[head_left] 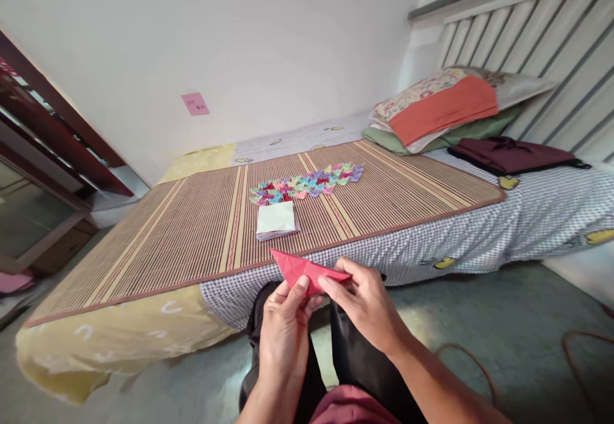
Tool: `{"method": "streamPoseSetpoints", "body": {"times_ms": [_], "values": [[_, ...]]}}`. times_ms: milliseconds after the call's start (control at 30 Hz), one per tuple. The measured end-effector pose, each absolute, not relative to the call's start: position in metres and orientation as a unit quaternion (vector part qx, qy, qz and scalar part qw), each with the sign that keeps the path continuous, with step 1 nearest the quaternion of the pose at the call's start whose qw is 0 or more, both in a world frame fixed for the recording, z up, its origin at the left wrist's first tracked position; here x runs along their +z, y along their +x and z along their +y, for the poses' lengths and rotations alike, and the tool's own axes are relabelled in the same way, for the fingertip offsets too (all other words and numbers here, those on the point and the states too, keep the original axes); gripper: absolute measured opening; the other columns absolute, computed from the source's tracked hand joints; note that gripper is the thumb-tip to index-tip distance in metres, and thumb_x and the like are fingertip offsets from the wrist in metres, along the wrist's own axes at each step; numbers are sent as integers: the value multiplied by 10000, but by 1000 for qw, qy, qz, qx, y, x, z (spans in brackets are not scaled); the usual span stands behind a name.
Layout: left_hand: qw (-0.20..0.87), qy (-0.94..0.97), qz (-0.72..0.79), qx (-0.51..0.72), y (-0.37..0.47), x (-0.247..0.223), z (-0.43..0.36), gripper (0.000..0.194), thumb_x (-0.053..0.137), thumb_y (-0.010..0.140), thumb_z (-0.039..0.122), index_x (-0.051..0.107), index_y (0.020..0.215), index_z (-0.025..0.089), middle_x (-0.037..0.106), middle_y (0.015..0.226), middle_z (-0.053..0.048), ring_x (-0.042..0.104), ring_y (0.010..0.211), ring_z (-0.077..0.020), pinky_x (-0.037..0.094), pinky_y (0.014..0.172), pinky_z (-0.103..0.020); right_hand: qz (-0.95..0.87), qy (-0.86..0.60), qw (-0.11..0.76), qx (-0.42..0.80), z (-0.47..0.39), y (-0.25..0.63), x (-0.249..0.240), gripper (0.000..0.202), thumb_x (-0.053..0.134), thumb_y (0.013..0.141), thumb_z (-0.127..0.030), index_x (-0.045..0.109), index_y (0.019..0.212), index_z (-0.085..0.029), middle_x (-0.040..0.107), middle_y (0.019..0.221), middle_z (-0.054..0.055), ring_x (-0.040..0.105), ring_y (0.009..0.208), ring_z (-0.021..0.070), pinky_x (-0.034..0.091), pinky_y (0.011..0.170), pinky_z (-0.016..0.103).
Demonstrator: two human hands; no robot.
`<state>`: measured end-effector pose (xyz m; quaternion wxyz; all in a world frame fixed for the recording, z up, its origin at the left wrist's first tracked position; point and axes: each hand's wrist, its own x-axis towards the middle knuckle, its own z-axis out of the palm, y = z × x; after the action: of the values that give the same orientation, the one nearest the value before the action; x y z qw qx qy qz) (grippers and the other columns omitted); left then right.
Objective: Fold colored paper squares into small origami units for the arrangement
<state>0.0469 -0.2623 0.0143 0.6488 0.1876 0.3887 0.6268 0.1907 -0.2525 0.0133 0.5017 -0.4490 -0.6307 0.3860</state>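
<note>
A red sheet of folded paper [307, 272] is held up between both hands, above my knees and just in front of the bed's edge. Its left end comes to a sharp point. My left hand [285, 315] pinches its lower middle, thumb on the near face. At the right end, my right hand [362, 293] grips it with thumb and fingers. Beyond them on the striped mat lies a stack of square paper [276, 218], pale sheet on top. Right behind the stack stand rows of small folded paper pieces [307, 184] in many colours.
The woven mat [201, 219] covers much of the bed. Pillows and folded bedding [446, 107] lie at the right, beside a dark maroon bag [515, 154]. A pink paper [195, 103] is on the wall. A cable [472, 366] runs over the floor.
</note>
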Motion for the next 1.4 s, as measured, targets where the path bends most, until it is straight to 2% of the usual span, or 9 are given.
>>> {"method": "streamPoseSetpoints", "body": {"times_ms": [133,367,467,633,767,933,1200,1333,1400], "values": [[652,177,399,620,46,9,-262,381,1040,544,270,837,822,107,823,829,-78,701,682,-128,565,579,-180,-641,-447,507,363,-251,187,10,378,576,989,-368,389,686,-240,306,599,-81,309,527,102,270,492,246],[642,199,386,632,42,2,-261,268,994,625,283,821,767,136,765,744,-31,632,640,-103,504,610,-182,-633,-452,530,338,-248,201,8,344,532,1018,-346,489,698,-227,446,610,-49,457,547,128,362,533,255],[604,271,403,632,41,5,-262,231,952,691,326,825,781,156,768,745,-35,655,706,-146,528,722,-230,-619,-462,543,328,-244,214,13,339,561,1022,-353,540,711,-219,524,619,-30,522,573,142,418,566,258],[542,447,417,576,41,6,-266,199,842,836,370,843,912,185,783,892,-74,690,900,-251,536,912,-354,-668,-439,480,362,-244,215,28,168,668,976,-364,703,964,-200,698,813,16,636,738,176,502,674,261],[506,484,439,563,43,2,-268,219,849,832,398,811,798,185,715,812,-60,630,834,-227,520,827,-324,-686,-427,479,342,-247,202,28,263,610,997,-290,584,749,-209,550,657,-35,503,603,134,413,582,245],[520,452,444,573,45,1,-274,330,856,819,444,725,673,179,590,693,-3,494,694,-155,447,708,-271,-657,-441,510,336,-246,201,22,309,597,1004,-323,545,721,-212,486,616,-51,444,556,123,360,543,251],[515,423,448,596,38,7,-272,324,843,842,467,781,723,173,688,750,-47,595,750,-176,502,732,-268,-628,-477,541,292,-242,216,26,324,600,1000,-367,553,717,-219,442,604,-48,409,543,131,338,520,262],[595,361,426,578,40,15,-269,416,945,716,456,819,997,175,755,918,-78,665,795,-193,544,610,-242,-647,-474,541,253,-247,213,29,295,594,1002,-322,570,728,-215,513,617,-36,453,550,131,366,539,258],[639,342,398,562,44,17,-269,371,970,685,412,808,892,150,714,824,-50,613,689,-146,510,532,-208,-657,-458,540,259,-253,204,30,301,585,1003,-307,549,718,-218,522,615,-37,463,543,127,375,536,251]]}}
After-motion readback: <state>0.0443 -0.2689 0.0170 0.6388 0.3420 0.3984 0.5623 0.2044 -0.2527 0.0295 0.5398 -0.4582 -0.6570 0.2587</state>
